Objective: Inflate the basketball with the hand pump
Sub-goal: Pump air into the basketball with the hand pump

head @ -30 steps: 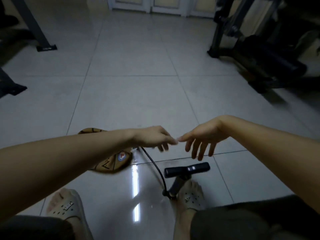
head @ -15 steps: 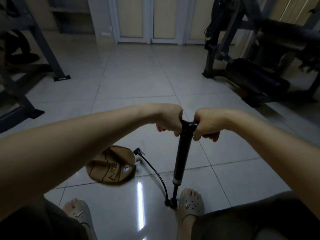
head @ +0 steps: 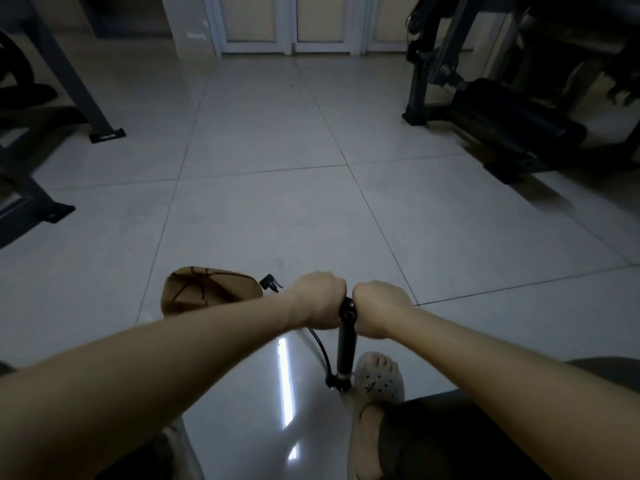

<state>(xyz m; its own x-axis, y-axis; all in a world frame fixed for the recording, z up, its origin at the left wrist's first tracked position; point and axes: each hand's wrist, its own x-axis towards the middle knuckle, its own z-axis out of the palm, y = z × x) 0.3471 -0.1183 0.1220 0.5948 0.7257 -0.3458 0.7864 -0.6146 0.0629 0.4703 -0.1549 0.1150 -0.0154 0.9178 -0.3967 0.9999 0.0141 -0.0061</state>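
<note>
A flat, deflated brown basketball (head: 204, 289) lies on the tiled floor, partly behind my left forearm. The black hand pump (head: 347, 344) stands upright in front of me, its base beside my right foot in a pale clog (head: 379, 377). My left hand (head: 320, 299) and my right hand (head: 375, 308) are both closed around the pump's T-handle, one on each side. The thin black hose (head: 322, 351) runs from the pump's base toward the ball. Its nozzle end (head: 268, 282) lies just right of the ball; I cannot tell whether it is plugged in.
Dark gym equipment (head: 502, 109) stands at the back right. Metal frame legs (head: 86, 112) stand at the back left. White doors (head: 294, 26) close the far wall. A bright light streak (head: 285, 375) reflects off the glossy tiles near my feet.
Both hands went from open above the handle to gripping it. The handle was up high half a second ago and is now pushed down lower.
</note>
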